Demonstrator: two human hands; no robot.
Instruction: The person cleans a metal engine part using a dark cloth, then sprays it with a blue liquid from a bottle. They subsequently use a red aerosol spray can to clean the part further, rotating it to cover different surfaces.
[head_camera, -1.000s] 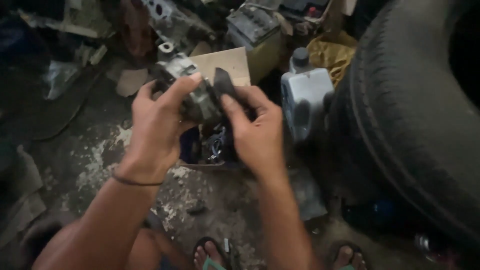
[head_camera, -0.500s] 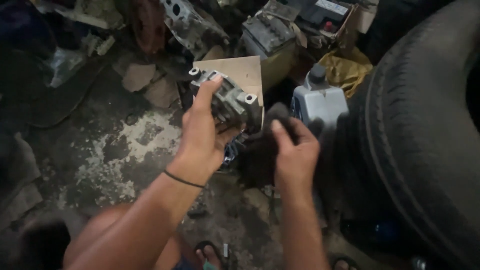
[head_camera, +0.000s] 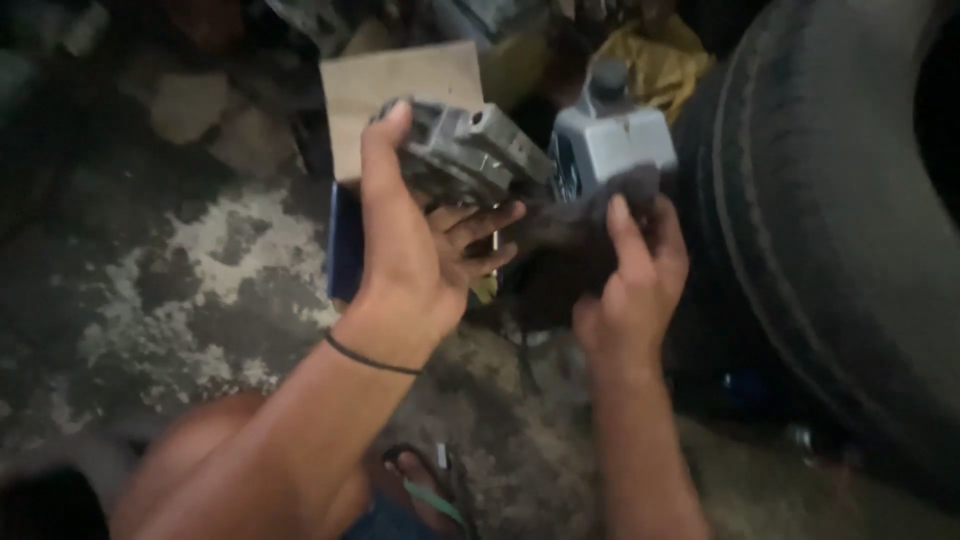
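Note:
My left hand (head_camera: 415, 235) grips a grey, grimy metal engine part (head_camera: 465, 150) and holds it up over the floor, thumb on its left side and fingers under it. To its right, my right hand (head_camera: 635, 275) is closed on a dark, dirty rag (head_camera: 565, 240) that touches the part's lower right end. A thin black band circles my left wrist. The frame is blurred.
A big black tyre (head_camera: 830, 220) fills the right side. A grey plastic jug (head_camera: 610, 130) with a dark cap stands behind my hands, next to a yellow cloth (head_camera: 660, 55). A brown cardboard sheet (head_camera: 400, 85) leans at the back. My sandalled foot (head_camera: 425, 490) rests on the stained concrete floor (head_camera: 200, 290).
My hands have drawn apart: the left keeps the metal part raised, the right has dropped to the right with the rag. The view has shifted closer and left.

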